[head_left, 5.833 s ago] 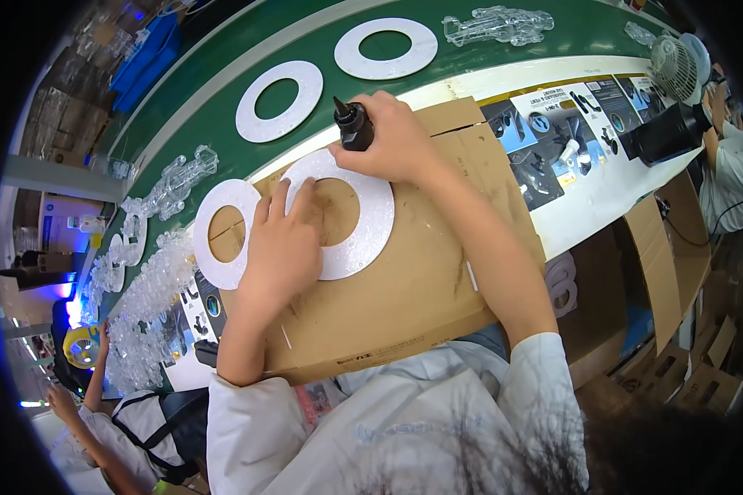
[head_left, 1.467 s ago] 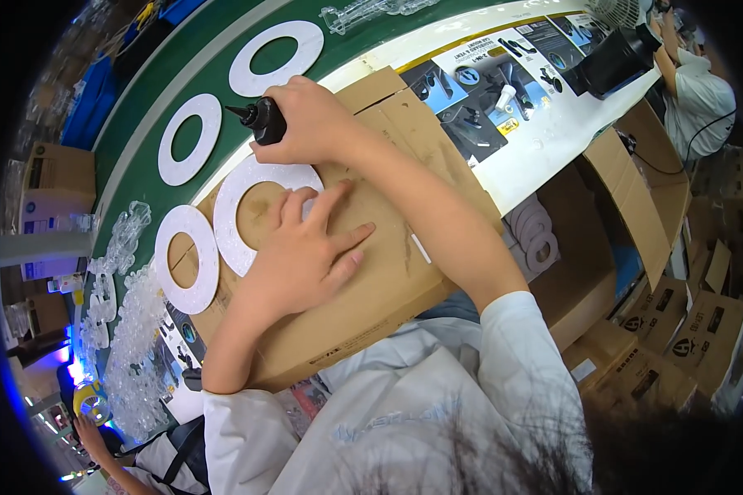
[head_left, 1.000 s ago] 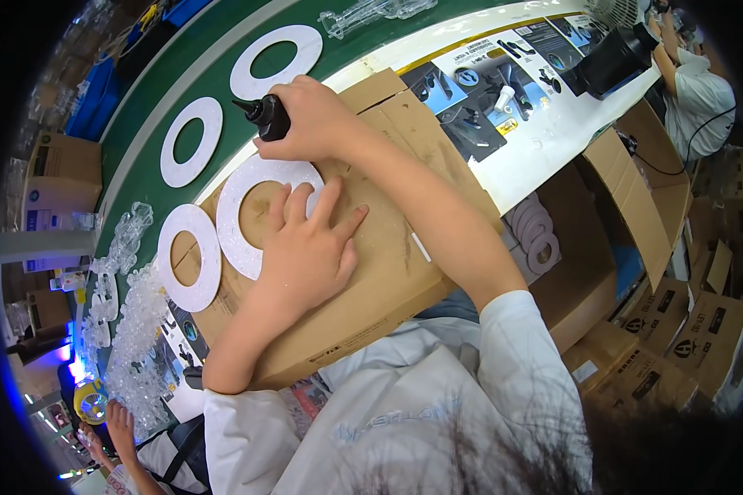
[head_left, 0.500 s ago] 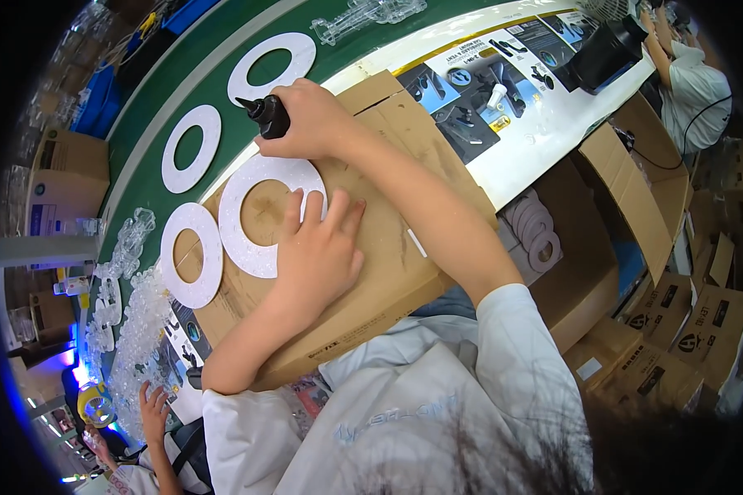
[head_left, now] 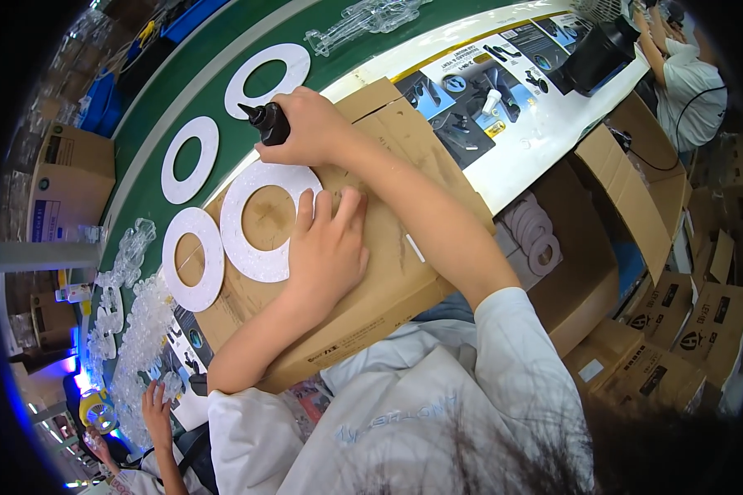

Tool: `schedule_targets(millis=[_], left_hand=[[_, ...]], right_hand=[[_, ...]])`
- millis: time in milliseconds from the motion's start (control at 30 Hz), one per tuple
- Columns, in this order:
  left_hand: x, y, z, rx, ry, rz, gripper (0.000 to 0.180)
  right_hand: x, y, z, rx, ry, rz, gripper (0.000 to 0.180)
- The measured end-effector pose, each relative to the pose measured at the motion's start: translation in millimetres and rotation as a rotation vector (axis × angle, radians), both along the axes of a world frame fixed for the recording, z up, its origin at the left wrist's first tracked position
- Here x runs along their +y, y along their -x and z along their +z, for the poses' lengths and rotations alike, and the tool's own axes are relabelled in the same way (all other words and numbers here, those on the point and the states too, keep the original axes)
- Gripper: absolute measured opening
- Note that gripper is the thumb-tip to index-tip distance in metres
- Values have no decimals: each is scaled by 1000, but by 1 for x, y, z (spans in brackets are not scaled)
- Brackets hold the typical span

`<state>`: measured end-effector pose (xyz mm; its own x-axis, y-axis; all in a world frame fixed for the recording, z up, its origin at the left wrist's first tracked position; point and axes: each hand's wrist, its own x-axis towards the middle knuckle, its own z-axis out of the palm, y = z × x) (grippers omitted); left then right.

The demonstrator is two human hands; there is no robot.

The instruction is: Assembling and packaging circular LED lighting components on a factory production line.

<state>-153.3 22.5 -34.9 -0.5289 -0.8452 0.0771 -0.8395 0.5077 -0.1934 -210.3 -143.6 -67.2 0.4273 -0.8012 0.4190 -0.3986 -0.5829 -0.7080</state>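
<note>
My right hand (head_left: 309, 128) is wrapped round a small black squeeze bottle (head_left: 271, 124) with a pointed nozzle. The bottle is tilted, its tip toward the left, above the far edge of a white speckled flat ring (head_left: 241, 239). On the near right side of that ring lies my left hand (head_left: 330, 243), its fingers bent and a little apart, holding nothing. Beneath both is a closed cardboard box (head_left: 388, 272). A second white ring (head_left: 172, 264) lies to the left, overhanging the box's edge. Two more rings, a middle one (head_left: 172, 165) and a far one (head_left: 241, 78), lie on the green belt.
Clear plastic parts (head_left: 363, 25) lie at the far end, and more clear pieces (head_left: 140, 330) are heaped at left. Printed packaging sheets (head_left: 470, 91) and a black container (head_left: 598, 58) stand right. An open carton (head_left: 582, 264) holds stacked rings (head_left: 537, 235). Other people work at both sides.
My left hand has shifted slightly right on the ring, its fingers closer together and more bent. The bottle stays in my right hand, its nozzle a little lower. The whole view has shifted slightly.
</note>
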Motion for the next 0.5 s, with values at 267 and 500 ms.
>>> schedule_targets(millis=[267, 500], left_hand=[[-13, -10, 12, 95, -59, -238, 35], [8, -4, 9, 135, -179, -260, 37]], right_hand=[[-3, 3, 0, -10, -3, -21, 51], [-5, 8, 1, -2, -5, -29, 50]])
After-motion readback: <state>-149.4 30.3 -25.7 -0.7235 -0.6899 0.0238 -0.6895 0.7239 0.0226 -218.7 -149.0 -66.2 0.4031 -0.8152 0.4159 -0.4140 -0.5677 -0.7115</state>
